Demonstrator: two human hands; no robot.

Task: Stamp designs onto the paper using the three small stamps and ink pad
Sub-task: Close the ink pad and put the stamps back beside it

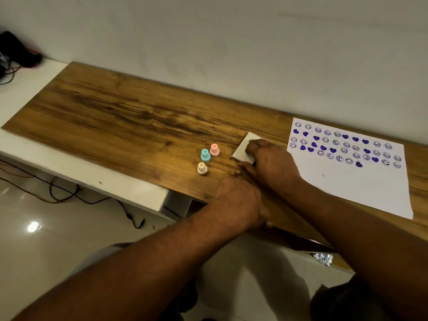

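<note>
From the head camera, your right hand [269,162] rests on the white ink pad [244,148], fingers [253,145] curled over its near edge and thumb against its side, so they look closed on the case, though whether it is lifted or flat on the table [115,112] you cannot tell. Your left hand [238,200] lies knuckles-up on the table just behind the right, its fingers tucked under and hidden, so their state cannot be told. Just beyond your right fingertips, toward your left, stand the three small stamps, upright and close together: the teal stamp [205,155], the pink stamp [214,149] and the cream stamp [202,168]. To the other side of your right hand, close by, lies the paper [352,181], its far half already covered with rows of blue smiley faces and hearts, its near half bare. The ink pad looks like a light, rigid flat case; hold it by its side edges and keep fingertips off the inked face. The stamps look like light hard plastic that would tip easily; pinch each by its narrow upper neck, with the wide base down. The paper is thin and likely to slide, so steady it with your free hand when pressing.
</note>
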